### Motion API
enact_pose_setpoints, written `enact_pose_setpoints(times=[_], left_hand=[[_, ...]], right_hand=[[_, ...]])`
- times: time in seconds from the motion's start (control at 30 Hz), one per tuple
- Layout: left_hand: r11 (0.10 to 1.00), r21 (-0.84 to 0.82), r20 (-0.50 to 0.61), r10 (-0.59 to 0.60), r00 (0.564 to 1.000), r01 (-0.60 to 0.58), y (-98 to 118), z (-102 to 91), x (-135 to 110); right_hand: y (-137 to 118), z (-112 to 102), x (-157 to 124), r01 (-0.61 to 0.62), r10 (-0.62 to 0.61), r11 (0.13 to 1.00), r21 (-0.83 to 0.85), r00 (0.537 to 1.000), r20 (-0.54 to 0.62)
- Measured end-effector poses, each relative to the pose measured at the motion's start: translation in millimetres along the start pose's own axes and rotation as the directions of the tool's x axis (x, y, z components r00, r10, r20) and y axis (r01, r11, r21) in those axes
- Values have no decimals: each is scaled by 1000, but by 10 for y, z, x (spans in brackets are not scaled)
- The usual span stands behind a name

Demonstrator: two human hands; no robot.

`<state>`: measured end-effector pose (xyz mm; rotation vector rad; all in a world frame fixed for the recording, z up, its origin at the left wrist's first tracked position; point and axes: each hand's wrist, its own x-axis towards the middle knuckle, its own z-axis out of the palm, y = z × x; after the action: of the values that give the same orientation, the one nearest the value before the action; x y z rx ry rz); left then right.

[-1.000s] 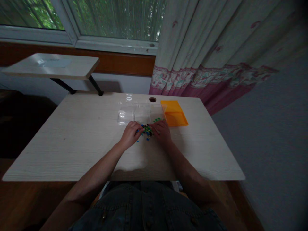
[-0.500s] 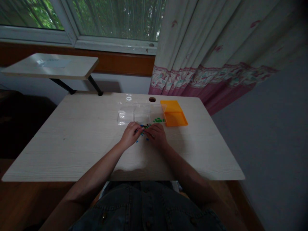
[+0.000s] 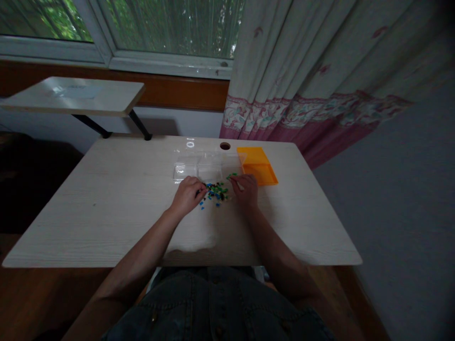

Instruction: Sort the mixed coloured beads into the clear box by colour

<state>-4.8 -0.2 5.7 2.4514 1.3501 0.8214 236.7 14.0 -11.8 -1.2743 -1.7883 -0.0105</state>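
Observation:
A loose pile of small plastic pieces (image 3: 217, 191) in blue, green and black lies on the table between my hands. My left hand (image 3: 189, 194) rests at the pile's left edge, thumb and fingers pinched together; what lies between them is too small to make out. On the other side, my right hand (image 3: 247, 189) has its fingertips closed over the right compartment of a clear divided plastic tray (image 3: 186, 172). Small green pieces (image 3: 232, 174) show at those fingertips, and the hand hides part of that compartment. Whether the fingers grip a piece is unclear.
An open orange plastic box (image 3: 261, 173) sits against the tray's right end. Behind it is a round hole (image 3: 225, 146) in the table (image 3: 117, 203). A raised shelf (image 3: 117, 97) stands at the back left, and a curtain (image 3: 277, 85) hangs behind the table.
My right hand has moved right and slightly away from me, from the pile to the tray's right compartment. The left hand has shifted a little left, and more of the pile shows.

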Motion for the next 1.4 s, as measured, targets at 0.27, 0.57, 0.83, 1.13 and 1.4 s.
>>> enact_pose_setpoints(times=[0.27, 0.57, 0.83, 1.13, 1.4], left_hand=[[996, 85, 97, 12, 995, -20, 74, 37, -46], [995, 98, 128, -5, 992, -8, 94, 33, -45], [994, 93, 149, 37, 988, -51, 46, -19, -50], [992, 127, 143, 10, 990, -28, 87, 24, -53], [990, 136, 136, 26, 990, -45, 96, 83, -41]], right_hand=[[239, -56, 83, -222, 211, 954, -199, 975, -73], [181, -26, 75, -201, 215, 941, -271, 976, 21], [159, -62, 0, -172, 180, 962, -211, 983, 19], [129, -41, -14, -146, 153, 970, -194, 988, 20], [94, -54, -10, -112, 122, 976, -185, 991, 45]])
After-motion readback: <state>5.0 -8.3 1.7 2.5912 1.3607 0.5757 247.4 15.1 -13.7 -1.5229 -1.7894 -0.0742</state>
